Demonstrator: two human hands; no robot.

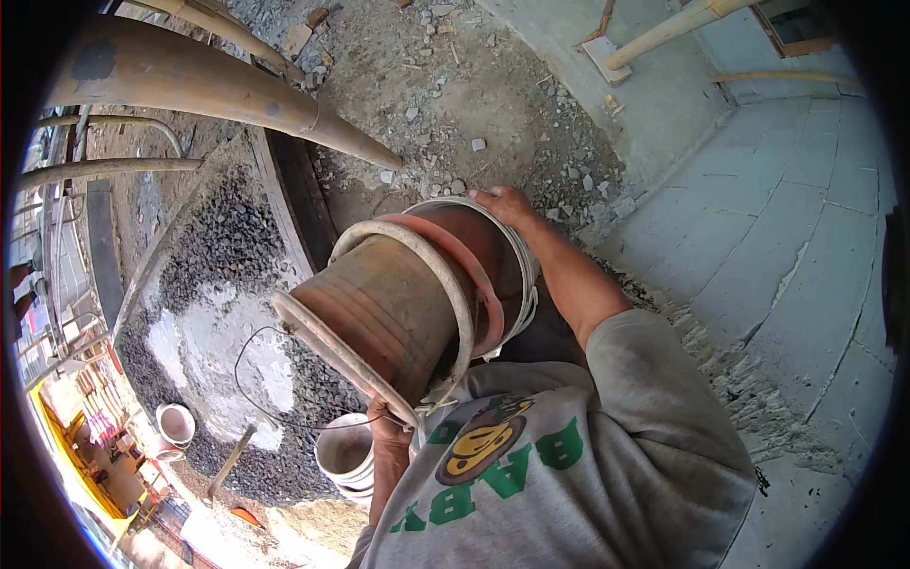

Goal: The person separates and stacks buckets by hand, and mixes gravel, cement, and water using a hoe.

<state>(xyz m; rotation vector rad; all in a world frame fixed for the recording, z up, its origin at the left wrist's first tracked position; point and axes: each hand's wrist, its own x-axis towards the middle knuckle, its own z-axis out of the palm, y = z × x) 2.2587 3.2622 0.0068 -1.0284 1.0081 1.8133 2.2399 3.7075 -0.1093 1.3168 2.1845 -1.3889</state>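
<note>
A nested stack of buckets (379,294) lies tilted sideways across the front of my body. Its rims show in grey, red and white, and the outer surfaces are caked with dried cement. My left hand (387,427) grips the rim at the lower left end, where a thin wire handle (237,365) loops out. At the upper right end, my right hand (505,204) is closed over the white rims (523,261). Part of my left hand is hidden behind the rim.
Dark gravel (218,228) with pale cement powder lies at left, with a wooden-handled tool (232,460) in it. White buckets (346,450) and another bucket (175,424) stand nearby. A thick bamboo pole (218,81) slants overhead. Rubble (455,114) covers the ground ahead; a block wall (758,218) rises at right.
</note>
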